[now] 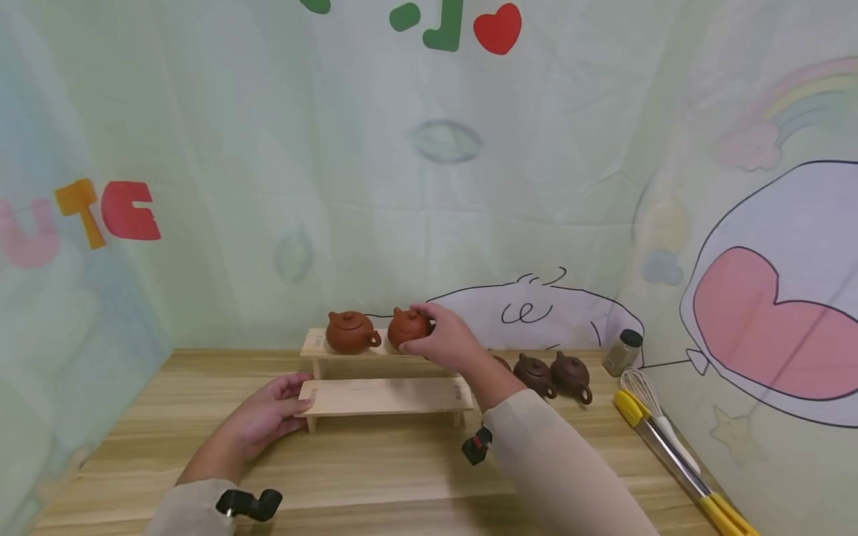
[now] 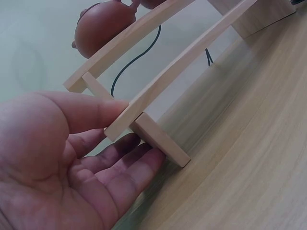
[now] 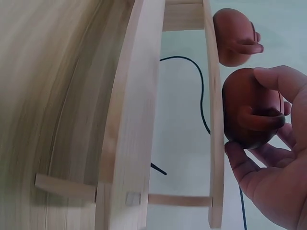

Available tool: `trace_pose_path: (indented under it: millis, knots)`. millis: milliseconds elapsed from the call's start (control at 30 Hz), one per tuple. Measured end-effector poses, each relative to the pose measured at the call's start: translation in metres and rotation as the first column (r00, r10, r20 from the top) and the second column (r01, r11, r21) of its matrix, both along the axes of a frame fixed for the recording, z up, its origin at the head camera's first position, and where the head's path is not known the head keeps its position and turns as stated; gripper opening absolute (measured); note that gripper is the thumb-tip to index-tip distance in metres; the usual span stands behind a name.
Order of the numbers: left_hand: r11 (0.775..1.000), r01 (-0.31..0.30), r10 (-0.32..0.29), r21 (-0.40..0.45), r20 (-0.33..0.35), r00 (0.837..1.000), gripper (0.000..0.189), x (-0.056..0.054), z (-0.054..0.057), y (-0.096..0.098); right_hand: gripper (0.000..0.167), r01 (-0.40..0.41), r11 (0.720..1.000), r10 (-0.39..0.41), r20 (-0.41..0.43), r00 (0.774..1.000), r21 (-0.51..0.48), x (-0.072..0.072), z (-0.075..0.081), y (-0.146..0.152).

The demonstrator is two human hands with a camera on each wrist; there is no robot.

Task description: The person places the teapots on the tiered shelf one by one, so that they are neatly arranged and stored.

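My right hand (image 1: 447, 339) holds a reddish-brown clay teapot (image 1: 406, 327) by its sides, at the upper board (image 1: 383, 345) of a two-step wooden rack. In the right wrist view, the base of that teapot (image 3: 240, 108) is against the board, and its handle points towards the camera. Left of it on the same board sits another reddish-brown teapot (image 1: 350, 332). My left hand (image 1: 268, 413) grips the left end of the lower board (image 1: 389, 396). As the left wrist view shows, the thumb lies on the board and the fingers curl below, beside the leg (image 2: 160, 139).
Two dark brown teapots (image 1: 533, 372) (image 1: 571, 376) stand right of the rack, with another partly hidden behind my right arm. Farther right are a black-capped jar (image 1: 623, 353), a whisk (image 1: 660, 413) and yellow-handled tongs (image 1: 677, 454). A printed curtain (image 1: 362, 246) hangs behind the table.
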State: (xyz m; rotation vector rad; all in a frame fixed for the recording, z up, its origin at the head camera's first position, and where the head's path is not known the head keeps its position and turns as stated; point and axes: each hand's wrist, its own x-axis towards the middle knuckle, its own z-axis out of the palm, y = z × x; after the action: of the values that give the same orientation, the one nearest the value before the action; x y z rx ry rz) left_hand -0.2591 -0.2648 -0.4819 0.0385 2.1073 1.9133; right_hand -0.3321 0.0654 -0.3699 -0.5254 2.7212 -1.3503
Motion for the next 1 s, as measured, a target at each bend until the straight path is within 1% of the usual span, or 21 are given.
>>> trace_pose_path:
  millis: [200,400,500,667,733,867,1000]
  knots:
    - [1.0,-0.004,0.004,0.006,0.003,1.0,0.07,0.0,0.001,-0.001,0.078,-0.03,1.0,0.03,0.012,0.999,0.002,-0.007,0.0,-0.011]
    - [1.0,-0.007,0.007,-0.003,0.008,1.0,0.07,0.002,0.001,-0.001,0.079,-0.017,1.0,0.017,0.034,0.999,0.0,-0.008,-0.003,-0.013]
    - [1.0,-0.01,0.01,-0.002,0.014,1.0,0.07,0.002,0.001,0.0,0.08,0.002,1.0,-0.001,0.029,1.0,-0.007,-0.006,-0.006,-0.011]
    - [1.0,-0.003,0.003,-0.002,-0.001,1.0,0.071,0.001,0.002,0.0,0.075,0.043,0.999,-0.043,0.0,0.999,-0.026,0.007,-0.003,-0.002]
    - [1.0,-0.003,0.003,-0.002,-0.004,1.0,0.071,0.001,0.002,0.0,0.073,0.044,0.998,-0.044,-0.001,0.999,-0.04,0.014,-0.003,0.004]
    - [1.0,-0.008,0.008,0.002,-0.001,1.0,0.071,0.001,0.0,0.0,0.072,0.055,0.997,-0.055,0.003,0.999,-0.051,0.028,-0.008,0.018]
    - [1.0,-0.01,0.01,0.007,0.0,1.0,0.071,-0.001,-0.001,0.0,0.07,0.087,0.995,-0.087,-0.001,0.996,-0.045,0.044,-0.015,0.035]
